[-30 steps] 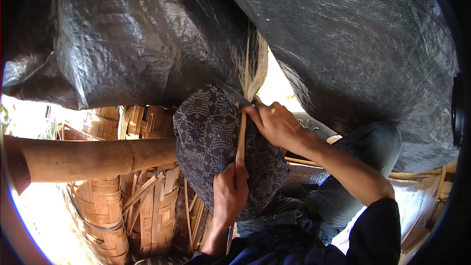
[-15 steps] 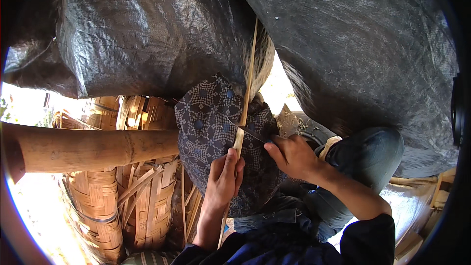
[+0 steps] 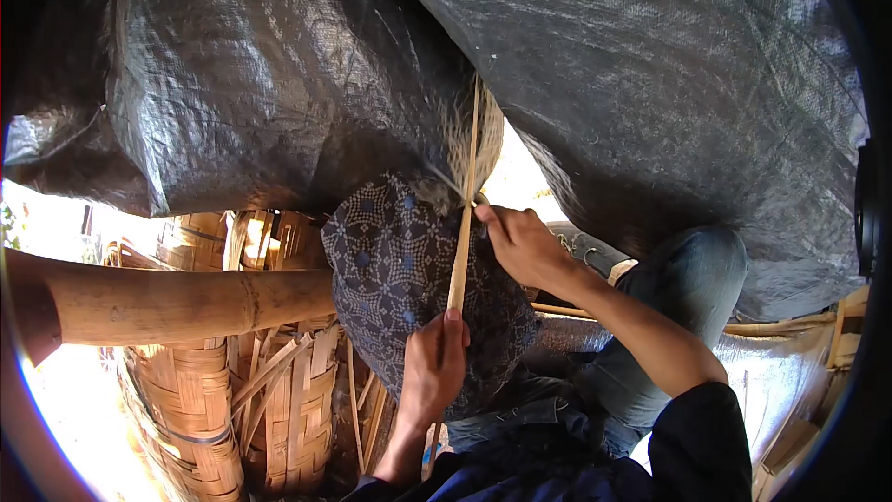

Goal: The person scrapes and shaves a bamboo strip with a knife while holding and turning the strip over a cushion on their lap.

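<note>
My left hand (image 3: pixel 435 364) is closed around the lower part of a long, pale bamboo strip (image 3: pixel 461 265). The strip stands nearly upright in the picture, running up from my fist and narrowing toward the dark sheeting. My right hand (image 3: pixel 531 249) is closed on a knife (image 3: pixel 451 184), whose blade crosses the strip farther up. Motion smears the blade, and my fingers hide the handle. Under the strip lies a bulging dark cloth (image 3: pixel 386 265) with a pale and blue pattern, covering my lap.
A thick bamboo pole (image 3: pixel 186 307) comes in from the left, ending against the cloth. Woven bamboo baskets (image 3: pixel 190 390) stand below and behind it. Large dark plastic sheets (image 3: pixel 669 84) hang across the far side. My bent knee (image 3: pixel 701 265) is at the right.
My right hand has moved the knife up along the strip, away from my left hand. My left hand keeps its hold, slightly lower in the picture.
</note>
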Action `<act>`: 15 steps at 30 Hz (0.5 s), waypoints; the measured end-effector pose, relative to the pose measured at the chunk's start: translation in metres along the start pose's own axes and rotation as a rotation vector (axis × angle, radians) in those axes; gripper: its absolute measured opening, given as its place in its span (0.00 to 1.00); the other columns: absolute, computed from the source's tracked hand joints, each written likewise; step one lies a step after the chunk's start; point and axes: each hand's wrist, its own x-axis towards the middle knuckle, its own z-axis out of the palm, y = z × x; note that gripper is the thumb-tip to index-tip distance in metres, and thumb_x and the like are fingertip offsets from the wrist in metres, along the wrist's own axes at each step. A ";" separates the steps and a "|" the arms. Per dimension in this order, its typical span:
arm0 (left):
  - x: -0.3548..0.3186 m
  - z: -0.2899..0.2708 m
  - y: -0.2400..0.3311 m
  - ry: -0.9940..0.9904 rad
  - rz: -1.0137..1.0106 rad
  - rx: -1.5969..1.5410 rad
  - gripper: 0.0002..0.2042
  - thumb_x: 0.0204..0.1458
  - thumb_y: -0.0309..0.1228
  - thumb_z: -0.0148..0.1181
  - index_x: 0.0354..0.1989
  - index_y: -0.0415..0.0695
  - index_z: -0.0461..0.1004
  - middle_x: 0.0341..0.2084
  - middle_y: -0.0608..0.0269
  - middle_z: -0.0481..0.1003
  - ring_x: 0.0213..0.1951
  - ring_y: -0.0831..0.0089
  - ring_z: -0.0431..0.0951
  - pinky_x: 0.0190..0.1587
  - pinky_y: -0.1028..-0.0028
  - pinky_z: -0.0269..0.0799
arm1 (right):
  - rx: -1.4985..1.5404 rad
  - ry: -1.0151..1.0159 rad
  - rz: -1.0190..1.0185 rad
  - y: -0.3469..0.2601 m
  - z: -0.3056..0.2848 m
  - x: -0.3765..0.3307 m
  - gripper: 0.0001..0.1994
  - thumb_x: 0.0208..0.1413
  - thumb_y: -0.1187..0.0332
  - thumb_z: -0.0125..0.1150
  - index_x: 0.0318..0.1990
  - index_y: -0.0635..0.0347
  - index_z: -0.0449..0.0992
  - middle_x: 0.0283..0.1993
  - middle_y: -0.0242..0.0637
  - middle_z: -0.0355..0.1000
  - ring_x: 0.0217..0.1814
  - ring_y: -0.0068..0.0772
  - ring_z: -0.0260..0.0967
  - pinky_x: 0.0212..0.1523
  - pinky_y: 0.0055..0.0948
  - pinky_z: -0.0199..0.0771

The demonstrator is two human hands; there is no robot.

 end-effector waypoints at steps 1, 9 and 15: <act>0.000 -0.002 0.008 0.005 -0.084 -0.064 0.21 0.64 0.40 0.39 0.23 0.40 0.67 0.08 0.68 0.60 0.11 0.83 0.59 0.15 0.77 0.51 | 0.076 0.006 0.131 -0.012 -0.010 -0.005 0.22 0.66 0.59 0.35 0.35 0.68 0.72 0.27 0.59 0.69 0.32 0.59 0.70 0.36 0.50 0.68; 0.020 -0.001 -0.005 0.135 0.050 0.081 0.21 0.65 0.39 0.39 0.23 0.39 0.68 0.06 0.71 0.59 0.10 0.85 0.58 0.14 0.79 0.51 | -0.512 0.372 -0.477 0.029 -0.020 -0.039 0.10 0.59 0.70 0.48 0.42 0.69 0.67 0.22 0.49 0.64 0.26 0.41 0.67 0.22 0.37 0.65; 0.028 0.016 0.005 0.201 0.195 0.304 0.16 0.62 0.34 0.44 0.24 0.38 0.69 0.11 0.57 0.68 0.15 0.64 0.69 0.19 0.67 0.61 | 0.146 0.049 -0.167 -0.009 -0.002 -0.053 0.16 0.62 0.62 0.47 0.31 0.67 0.71 0.21 0.52 0.69 0.25 0.58 0.69 0.27 0.47 0.68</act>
